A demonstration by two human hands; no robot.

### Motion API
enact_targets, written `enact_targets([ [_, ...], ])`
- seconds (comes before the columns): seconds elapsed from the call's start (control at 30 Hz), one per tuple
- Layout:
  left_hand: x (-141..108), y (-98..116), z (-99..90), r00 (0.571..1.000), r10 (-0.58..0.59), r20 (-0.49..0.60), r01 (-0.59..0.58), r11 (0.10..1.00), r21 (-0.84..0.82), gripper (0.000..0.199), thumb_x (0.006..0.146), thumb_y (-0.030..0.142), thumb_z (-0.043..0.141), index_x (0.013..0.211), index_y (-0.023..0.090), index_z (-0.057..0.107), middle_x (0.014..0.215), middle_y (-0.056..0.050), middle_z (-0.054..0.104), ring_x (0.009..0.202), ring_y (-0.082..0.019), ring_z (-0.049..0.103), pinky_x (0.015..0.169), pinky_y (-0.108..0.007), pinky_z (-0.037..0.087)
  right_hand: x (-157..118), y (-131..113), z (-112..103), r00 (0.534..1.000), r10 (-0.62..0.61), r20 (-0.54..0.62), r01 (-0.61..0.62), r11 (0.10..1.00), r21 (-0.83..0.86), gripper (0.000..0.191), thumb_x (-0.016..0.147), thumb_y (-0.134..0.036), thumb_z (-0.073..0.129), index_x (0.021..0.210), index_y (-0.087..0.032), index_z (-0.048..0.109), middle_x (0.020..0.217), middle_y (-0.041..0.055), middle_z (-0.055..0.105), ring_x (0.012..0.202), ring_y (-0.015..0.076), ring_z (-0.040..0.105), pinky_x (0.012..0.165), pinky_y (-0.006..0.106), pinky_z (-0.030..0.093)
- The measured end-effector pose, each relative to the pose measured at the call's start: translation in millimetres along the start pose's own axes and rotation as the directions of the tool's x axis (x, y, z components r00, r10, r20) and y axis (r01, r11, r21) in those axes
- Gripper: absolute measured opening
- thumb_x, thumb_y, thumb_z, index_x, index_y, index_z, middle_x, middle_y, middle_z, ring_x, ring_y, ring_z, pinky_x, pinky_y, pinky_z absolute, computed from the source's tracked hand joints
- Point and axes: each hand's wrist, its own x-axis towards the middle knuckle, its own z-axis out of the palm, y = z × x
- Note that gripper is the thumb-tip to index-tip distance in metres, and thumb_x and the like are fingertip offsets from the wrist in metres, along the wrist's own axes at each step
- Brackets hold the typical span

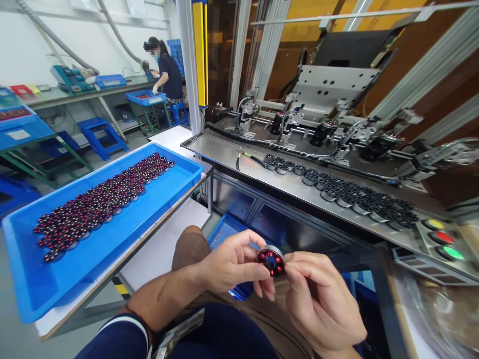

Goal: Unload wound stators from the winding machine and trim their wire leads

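Observation:
Above my lap I hold a small round part (271,260) with a grey metal rim, a black spoked face and red bits inside. My left hand (235,262) grips its left side between thumb and fingers. On the right edge of the same part, my right hand (324,296) pinches with thumb and fingertips. Many similar round parts with red bits (108,194) lie in rows in a blue tray (157,219) at the left. Black round parts with metal rims (352,194) lie on the steel ledge (224,149) of the machine.
Green-handled pliers (247,157) rest on the ledge. Behind it stand machine fixtures (324,132). Yellow, red and green buttons (443,237) are at the right. A person (170,72) sits at a far bench. A blue bin (228,229) is below the ledge.

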Motion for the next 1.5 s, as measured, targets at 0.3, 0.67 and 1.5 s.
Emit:
enact_targets([
  [0.3, 2, -5, 1.2, 0.774, 0.633, -0.02, -0.488, 0.616, 0.619, 0.045, 0.078, 0.029, 0.084, 0.113, 0.02, 0.057, 0.101, -0.006, 0.071, 0.087, -0.015, 0.07, 0.079, -0.025, 0.058, -10, -4, 14, 0.892, 0.452, -0.002, -0.413, 0.816, 0.404, 0.02, 0.096, -0.019, 0.064, 0.076, -0.019, 0.065, 0.069, 0.0008, 0.06, 0.059, 0.0126, 0.056, 0.053, 0.023, 0.047],
  [0.67, 0, 9, 1.4, 0.693, 0.711, 0.121, -0.406, 0.246, 0.88, 0.041, 0.079, 0.038, 0.081, 0.108, 0.014, 0.066, 0.091, -0.01, 0.075, 0.084, -0.018, 0.071, 0.079, -0.029, 0.061, -9, -4, 23, 0.477, 0.798, 0.367, -0.745, 0.147, 0.651, 0.036, 0.068, -0.049, 0.091, 0.064, -0.019, 0.07, 0.065, 0.001, 0.058, 0.056, 0.0133, 0.05, 0.054, 0.026, 0.05],
  [1.5, -3, 1, -2.2, 0.992, -0.099, -0.084, 0.094, 0.994, -0.064, 0.051, 0.074, 0.051, 0.083, 0.101, 0.012, 0.064, 0.089, -0.011, 0.074, 0.08, -0.02, 0.074, 0.07, -0.03, 0.06, 2, 7, -12, 0.983, -0.059, 0.177, 0.057, 0.998, 0.014, 0.019, 0.091, -0.002, 0.058, 0.095, -0.019, 0.063, 0.08, 0.0044, 0.068, 0.066, 0.0152, 0.067, 0.055, 0.025, 0.055],
])
